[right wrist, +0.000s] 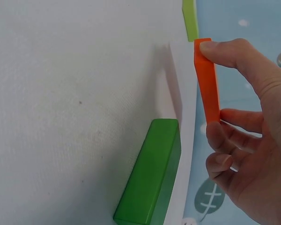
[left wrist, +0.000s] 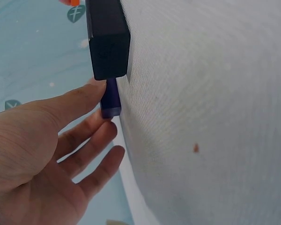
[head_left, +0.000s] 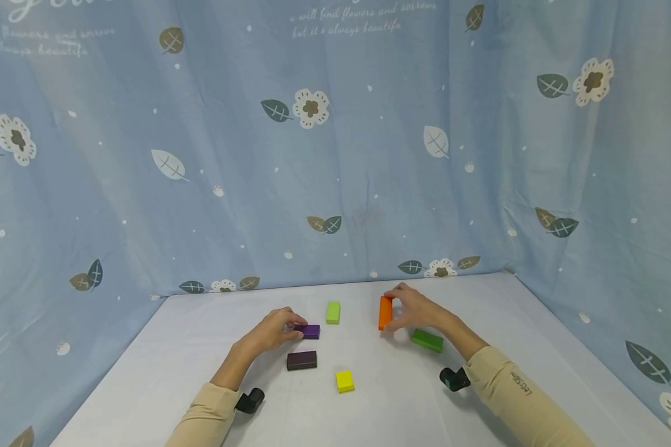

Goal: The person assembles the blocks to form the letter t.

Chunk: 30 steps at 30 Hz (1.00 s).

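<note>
My left hand [head_left: 295, 328] reaches over the white table and pinches a small purple block [head_left: 311, 331] between thumb and forefinger; the block lies flat. In the left wrist view the thumb [left wrist: 84, 98] and a fingertip bracket the purple block [left wrist: 111, 99], with a dark brown block [left wrist: 107, 40] just in front of it. My right hand [head_left: 396, 310] holds an orange block [head_left: 385, 312] standing on its long edge, thumb on one end and fingers on the other. The right wrist view shows the orange block [right wrist: 207, 79] gripped, and a green block [right wrist: 152, 173] lying near the palm.
On the table [head_left: 201, 372] also lie a light green block [head_left: 333, 312], the dark brown block [head_left: 301, 360], a yellow block [head_left: 344, 381] and the green block [head_left: 427, 340]. Blue flowered cloth [head_left: 335, 155] walls the back and both sides.
</note>
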{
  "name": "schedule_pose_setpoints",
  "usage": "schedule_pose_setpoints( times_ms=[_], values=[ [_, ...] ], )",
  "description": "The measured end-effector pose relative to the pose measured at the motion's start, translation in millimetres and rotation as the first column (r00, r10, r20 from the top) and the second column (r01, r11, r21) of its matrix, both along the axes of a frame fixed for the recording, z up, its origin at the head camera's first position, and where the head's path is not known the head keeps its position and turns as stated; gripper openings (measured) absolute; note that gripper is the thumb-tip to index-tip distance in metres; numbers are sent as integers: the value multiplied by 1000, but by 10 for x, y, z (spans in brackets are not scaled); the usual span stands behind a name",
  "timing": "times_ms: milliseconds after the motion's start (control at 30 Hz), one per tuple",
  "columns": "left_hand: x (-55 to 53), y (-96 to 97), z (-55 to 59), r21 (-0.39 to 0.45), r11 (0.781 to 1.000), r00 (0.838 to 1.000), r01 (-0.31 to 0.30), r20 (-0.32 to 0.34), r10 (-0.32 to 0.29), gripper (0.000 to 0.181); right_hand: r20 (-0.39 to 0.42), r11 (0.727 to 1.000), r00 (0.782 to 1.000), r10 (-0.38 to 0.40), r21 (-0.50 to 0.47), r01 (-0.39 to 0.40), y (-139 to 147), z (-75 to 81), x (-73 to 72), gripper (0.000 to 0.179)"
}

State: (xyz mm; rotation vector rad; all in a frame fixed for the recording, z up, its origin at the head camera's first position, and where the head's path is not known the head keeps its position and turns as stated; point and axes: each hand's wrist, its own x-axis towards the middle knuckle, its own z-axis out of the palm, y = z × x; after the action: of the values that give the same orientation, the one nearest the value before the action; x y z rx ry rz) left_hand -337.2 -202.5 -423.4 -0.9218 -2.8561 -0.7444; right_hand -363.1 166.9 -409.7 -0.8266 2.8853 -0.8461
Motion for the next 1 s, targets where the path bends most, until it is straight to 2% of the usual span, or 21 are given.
schedule_pose_setpoints(
  times_ms=[533, 1000],
  values=[
    [-10, -12, -2, -1, 1000, 1000, -4, -1, 4, 25, 21, 1000, 1000, 7, 22, -8, -102, 3, 57, 80],
    [-52, -59, -5, 69, 998, 996, -6, 90, 0, 26, 9, 998, 999, 49, 39, -50, -179, -20, 69, 80]
  ],
)
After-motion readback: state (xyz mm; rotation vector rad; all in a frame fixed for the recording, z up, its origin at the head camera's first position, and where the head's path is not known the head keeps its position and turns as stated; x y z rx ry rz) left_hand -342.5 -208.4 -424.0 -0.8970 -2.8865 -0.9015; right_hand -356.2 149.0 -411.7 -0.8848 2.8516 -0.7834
